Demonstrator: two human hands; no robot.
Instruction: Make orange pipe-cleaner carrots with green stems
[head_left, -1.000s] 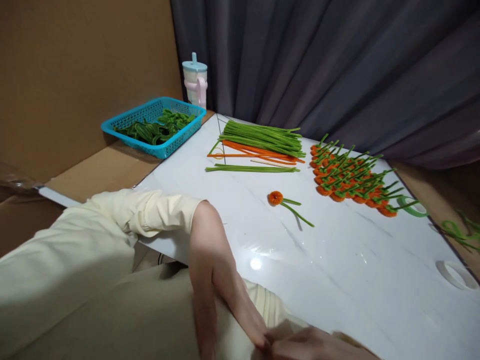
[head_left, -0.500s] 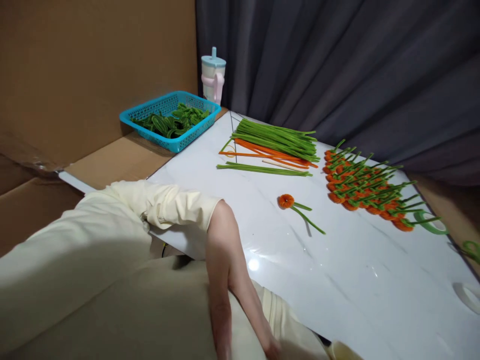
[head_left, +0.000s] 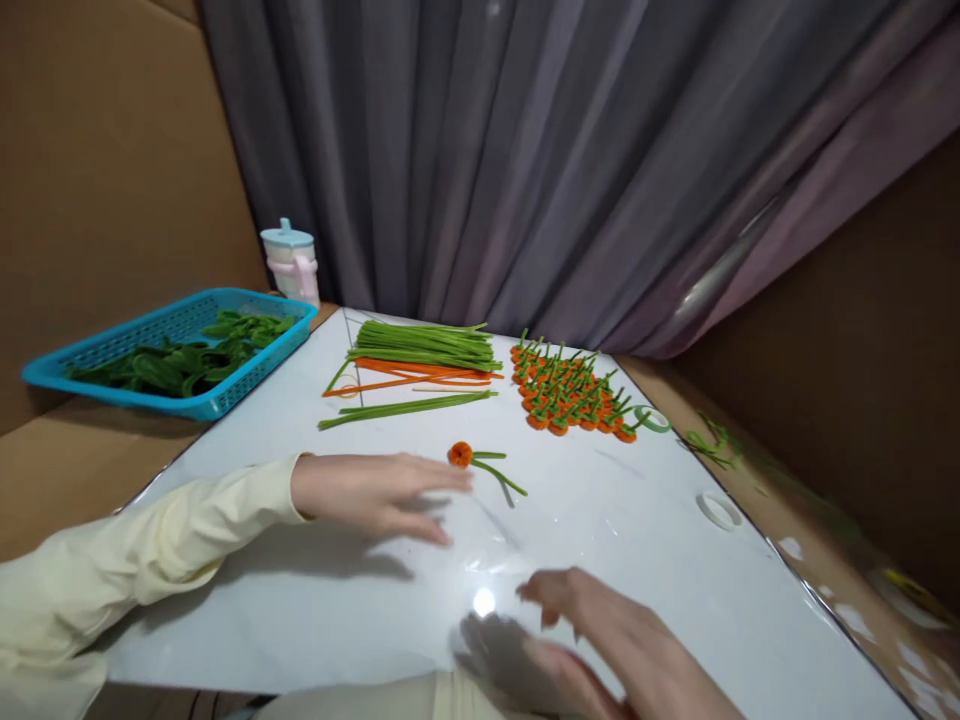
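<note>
Over the white marbled table (head_left: 300, 630), my left hand (head_left: 390, 490) is stretched out with thumb and fingers apart, holding nothing. Just beyond its fingertips lies an orange pipe-cleaner flower (head_left: 460, 454) with two green stems (head_left: 499, 475). My right hand (head_left: 607, 640), at the lower right, hovers above the table with fingers curved and apart and nothing between them. Farther back are a bundle of green pipe cleaners (head_left: 424, 347), some orange pipe cleaners (head_left: 405, 372) and a few separate green pipe cleaners (head_left: 405, 409). Rows of orange flowers with green stems (head_left: 574, 395) stand at the back right.
A blue basket (head_left: 217, 400) with green leaves (head_left: 180, 367) sits at the left, before a lidded cup (head_left: 292, 265). Green tape (head_left: 651, 419), a white ring (head_left: 718, 511) and green scraps (head_left: 709, 440) lie to the right. A dark curtain (head_left: 450, 150) hangs behind.
My view has swung up and to the right. The left hand has come up from my lap to above the table, and the right hand has come into view. The flower stays put.
</note>
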